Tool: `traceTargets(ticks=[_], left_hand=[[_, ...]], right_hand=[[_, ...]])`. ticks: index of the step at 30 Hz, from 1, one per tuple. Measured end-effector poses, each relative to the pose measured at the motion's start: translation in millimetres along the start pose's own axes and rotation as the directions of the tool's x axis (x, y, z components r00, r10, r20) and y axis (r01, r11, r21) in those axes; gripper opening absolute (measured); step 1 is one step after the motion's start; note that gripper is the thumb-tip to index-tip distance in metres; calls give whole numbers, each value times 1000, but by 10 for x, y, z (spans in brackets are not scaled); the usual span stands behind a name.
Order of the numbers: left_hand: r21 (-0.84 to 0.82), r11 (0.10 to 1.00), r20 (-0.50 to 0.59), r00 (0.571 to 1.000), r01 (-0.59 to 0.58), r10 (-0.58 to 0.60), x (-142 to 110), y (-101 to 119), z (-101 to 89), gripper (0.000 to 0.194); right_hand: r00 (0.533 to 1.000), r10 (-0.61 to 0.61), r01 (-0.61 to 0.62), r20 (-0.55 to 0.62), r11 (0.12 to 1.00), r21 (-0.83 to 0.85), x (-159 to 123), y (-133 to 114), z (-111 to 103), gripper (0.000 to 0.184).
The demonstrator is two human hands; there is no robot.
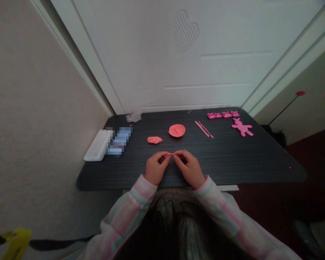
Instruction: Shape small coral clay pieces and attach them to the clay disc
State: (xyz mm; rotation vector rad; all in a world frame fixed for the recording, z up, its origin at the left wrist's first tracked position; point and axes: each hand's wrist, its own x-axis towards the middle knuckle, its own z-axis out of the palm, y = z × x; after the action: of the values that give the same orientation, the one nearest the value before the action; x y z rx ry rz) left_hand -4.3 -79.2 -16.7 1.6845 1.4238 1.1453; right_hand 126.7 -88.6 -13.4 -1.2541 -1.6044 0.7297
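Observation:
Between my two hands is a small thin piece of coral modelling clay (170,155), pinched at both ends above the table's near part. My left hand (155,169) has thumb and fingers closed on its left end. My right hand (190,169) pinches the right end the same way. Just beyond the hands lie a coral clay lump (154,139) with a narrow tip and a round, shallow coral clay dish (177,130). Two slim pink modelling tools (204,129) rest side by side to the right of the dish.
A pink clay bear-like figure (242,127) and several pink bow-shaped pieces (223,115) sit at the back right of the dark table (233,162). On the left are a white tray (97,146), a blurred-out blue item (120,141) and crumpled clear plastic (134,116). A white door (151,47) stands behind.

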Motion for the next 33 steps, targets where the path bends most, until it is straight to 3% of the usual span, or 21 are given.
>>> traceTargets(ticks=[6,13,33], left_hand=[[-97,995,-11,1000,7,-8,-6,-23,7,20],[-30,996,-35,996,-81,80,-11,38,-23,13],[70,987,-35,989,-142,145,-17,68,-31,8]], right_hand=[[999,22,-22,-23,1000,8,-4,3,-1,12],[1000,22,-22,-21,1000,4,0,4,0,11],[998,-59,58,-20,997,-49,-5,-5,-1,9]])
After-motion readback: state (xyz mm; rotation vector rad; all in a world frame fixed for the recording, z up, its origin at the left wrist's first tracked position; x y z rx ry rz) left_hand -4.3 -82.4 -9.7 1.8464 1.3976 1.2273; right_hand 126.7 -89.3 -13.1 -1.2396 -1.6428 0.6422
